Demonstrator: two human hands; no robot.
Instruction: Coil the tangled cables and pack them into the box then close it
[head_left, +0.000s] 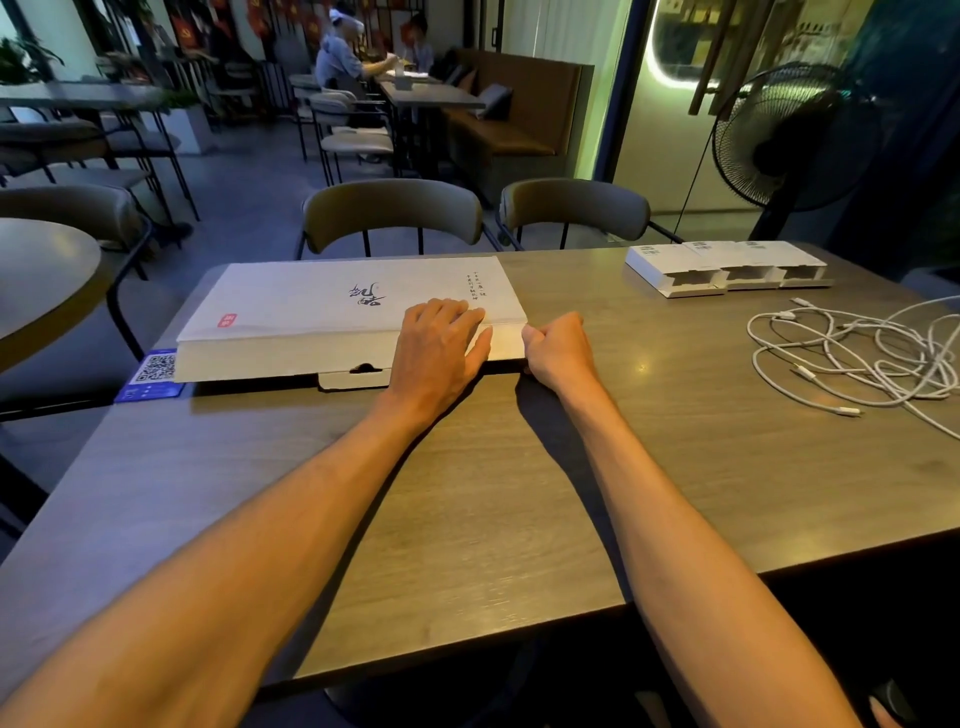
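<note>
left hand (439, 348) flat on the white box (311, 306) lid | right hand (558, 348) curled, pinching its corner | cables (857, 353) tangled, well apart

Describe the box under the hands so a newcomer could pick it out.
On the wooden table, far left, lies the large flat white box, left hand flat on its lid, right hand gripping its corner. Unlike the three small white boxes far right, it bears black calligraphy and a red stamp.

Box (337, 306) on table (467, 493) at left, cables (857, 353) at right, three cartons (727, 267) behind cables, chairs (395, 213) behind table
</note>
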